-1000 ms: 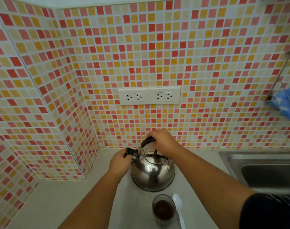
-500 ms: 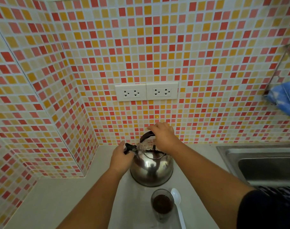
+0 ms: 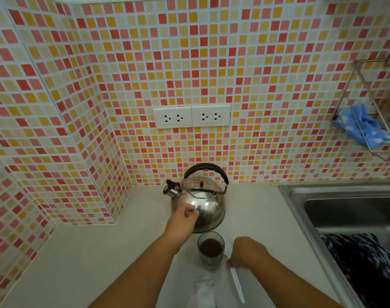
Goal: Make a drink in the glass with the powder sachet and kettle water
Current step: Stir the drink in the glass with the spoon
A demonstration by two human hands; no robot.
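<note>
**Powder in the glass, kettle waiting at the wall**

A steel kettle (image 3: 198, 202) with a black arched handle stands upright on the pale counter (image 3: 78, 252) at centre frame, against the red-and-orange mosaic wall and below a pair of white sockets (image 3: 191, 116). Its spout points toward the left of the frame and its lid is seated. The left hand (image 3: 182, 221) hangs loosely curled in front of the kettle's lower left side, fingers (image 3: 190, 211) close to or brushing the metal and gripping nothing; whether they actually touch cannot be told.

Just below the kettle, at lower centre, the glass (image 3: 210, 248) stands upright with a layer of dark brown powder at its bottom and no water visible in it, which suggests the sachet step is done and pouring remains. The right hand (image 3: 247, 252) is lowered on the white spoon (image 3: 236, 283) lying just right of the glass, its handle running toward the bottom edge. The fingers are hidden beneath the hand, so whether they have closed on the spoon cannot be told. The spoon's place beside the glass likely keeps it ready for stirring.

A pale, blurred shape at the bottom edge under the glass may be the emptied sachet. A steel sink (image 3: 345, 207) fills the right side; a blue cloth (image 3: 361, 125) sits in a wire rack (image 3: 367, 90) at upper right.
</note>
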